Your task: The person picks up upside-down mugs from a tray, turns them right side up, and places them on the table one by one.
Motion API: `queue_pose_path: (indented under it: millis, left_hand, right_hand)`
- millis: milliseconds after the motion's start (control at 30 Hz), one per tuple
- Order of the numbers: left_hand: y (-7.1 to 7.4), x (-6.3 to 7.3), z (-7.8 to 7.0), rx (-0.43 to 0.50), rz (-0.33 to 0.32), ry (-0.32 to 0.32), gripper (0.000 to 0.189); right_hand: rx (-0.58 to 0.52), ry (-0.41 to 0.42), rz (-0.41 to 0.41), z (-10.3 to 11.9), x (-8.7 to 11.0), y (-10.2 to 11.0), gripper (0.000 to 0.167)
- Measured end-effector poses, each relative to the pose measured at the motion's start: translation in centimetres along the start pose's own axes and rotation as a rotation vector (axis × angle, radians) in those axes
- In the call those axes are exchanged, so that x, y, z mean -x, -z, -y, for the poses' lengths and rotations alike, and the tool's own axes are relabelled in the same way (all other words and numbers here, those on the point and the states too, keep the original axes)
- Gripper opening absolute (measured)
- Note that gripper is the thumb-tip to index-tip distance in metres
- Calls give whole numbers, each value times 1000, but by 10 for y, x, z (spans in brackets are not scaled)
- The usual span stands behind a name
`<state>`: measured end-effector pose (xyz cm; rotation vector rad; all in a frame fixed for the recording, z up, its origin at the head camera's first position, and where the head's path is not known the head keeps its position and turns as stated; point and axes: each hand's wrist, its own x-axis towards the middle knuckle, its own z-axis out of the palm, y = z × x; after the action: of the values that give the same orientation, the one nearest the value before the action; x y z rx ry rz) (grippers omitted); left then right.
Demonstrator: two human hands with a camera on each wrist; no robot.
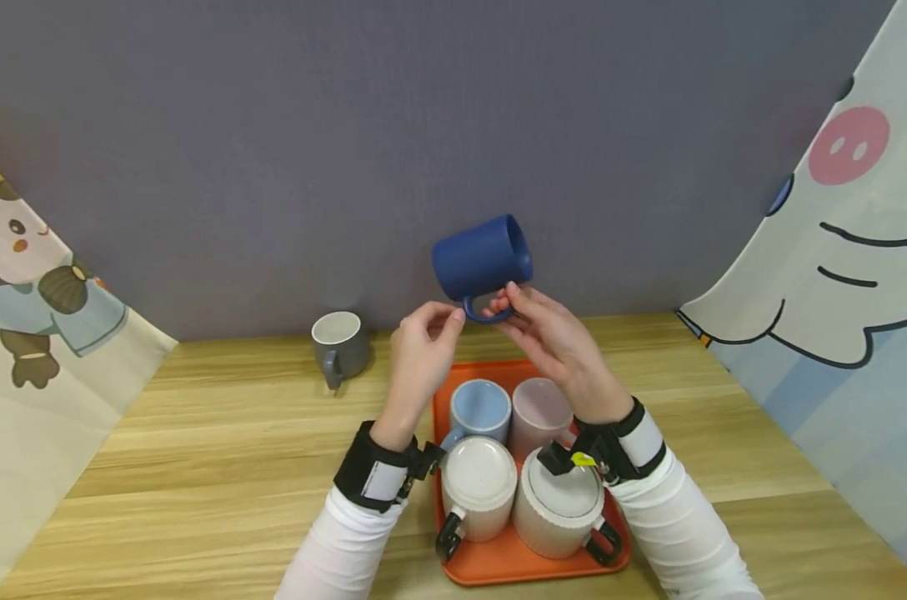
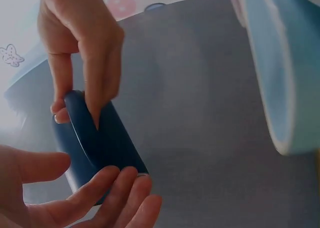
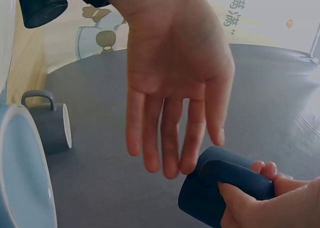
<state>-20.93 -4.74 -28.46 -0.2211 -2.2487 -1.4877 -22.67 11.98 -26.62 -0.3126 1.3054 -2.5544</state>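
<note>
A dark blue mug (image 1: 478,258) is held up above the far end of the orange tray, tipped on its side with its opening to the right and its handle below. My right hand (image 1: 562,346) pinches that handle between thumb and fingers. At the mug's base end, my left hand (image 1: 423,350) has its fingertips right beside the handle. In the right wrist view this left hand (image 3: 175,82) shows straight fingers, with nothing gripped. The left wrist view shows the right hand (image 2: 85,42) on the mug's handle (image 2: 82,128).
The orange tray (image 1: 498,575) bears a light blue mug (image 1: 480,407), a pink mug (image 1: 539,408) and two white lidded mugs with black handles. A grey mug (image 1: 341,346) stands left on the wooden table (image 1: 198,467). A grey panel (image 1: 311,150) rises behind.
</note>
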Motion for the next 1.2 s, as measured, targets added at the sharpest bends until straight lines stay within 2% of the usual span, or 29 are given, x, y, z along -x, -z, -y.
queue_pose_path:
  millis: [367, 633, 867, 1067, 1200]
  left_hand:
    - [11, -1, 27, -166, -49, -48, 16]
    - [14, 1, 41, -284, -98, -171, 16]
    - [22, 4, 62, -413, -145, -267, 23]
    - [29, 8, 76, -477, -130, -316, 26]
    - [33, 12, 83, -514, -114, -347, 27]
  right_hand:
    - [18, -15, 7, -4, -10, -3, 18]
    - [10, -57, -23, -6, -23, -13, 15]
    - [-11, -106, -63, -11, -39, -23, 19]
    - [3, -122, -98, -16, -53, -30, 16]
    - [25, -134, -99, -20, -62, -33, 20]
